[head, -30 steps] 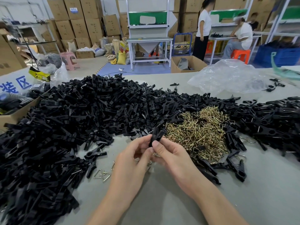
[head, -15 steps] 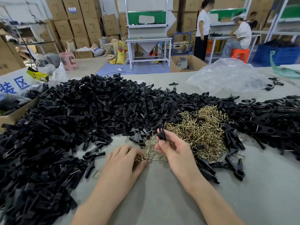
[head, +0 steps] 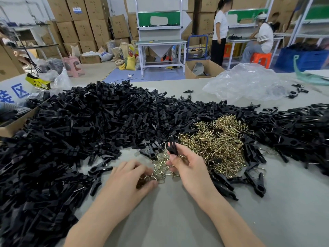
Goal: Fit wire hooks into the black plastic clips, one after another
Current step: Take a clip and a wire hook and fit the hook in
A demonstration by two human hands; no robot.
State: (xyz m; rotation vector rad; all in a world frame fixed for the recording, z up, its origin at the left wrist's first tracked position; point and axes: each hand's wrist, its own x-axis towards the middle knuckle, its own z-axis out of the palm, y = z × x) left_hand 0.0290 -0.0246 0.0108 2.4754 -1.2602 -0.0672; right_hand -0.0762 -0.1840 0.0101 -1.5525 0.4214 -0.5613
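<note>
Since 1 s ago the left hand had been taken off the black plastic clip and lowered, palm down, onto loose wire hooks just L of the grip. Its fingertips were curled into them; whether one was pinched couldn't be told. The clip, matte & slim, was pinched upright betw. thumb & fingers of the right hand. Behind & R of it a brassy bent-wire heap was seen, and the black clip pile was spread to the L on the smooth grey table.
</note>
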